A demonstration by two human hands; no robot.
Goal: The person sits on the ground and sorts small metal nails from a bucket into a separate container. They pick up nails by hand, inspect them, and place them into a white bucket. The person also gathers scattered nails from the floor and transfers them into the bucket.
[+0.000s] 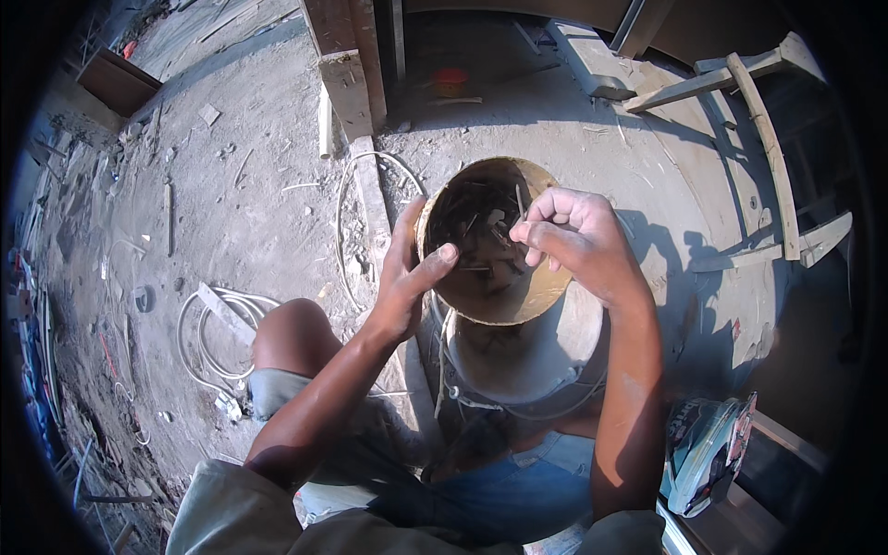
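My left hand (409,277) grips the left rim of a round yellowish container (538,298), thumb inside and fingers outside. The container is tipped so that its mouth faces me. Dark thin bits (472,232), perhaps nails or scraps, lie inside with a few paler pieces. Over the right part of the opening, my right hand (576,239) pinches a thin nail-like piece (519,201) between thumb and fingers. Beneath the container stands a larger whitish bucket (572,333) with a cord at its side; the container hides part of its opening.
A wooden strip (373,201) and a loop of pale cable (339,236) lie left of the container. Coiled white cable (182,336) rests beyond my left knee. To the right are a wooden frame (770,152) and a printed plastic package (697,444). Debris litters the dusty ground.
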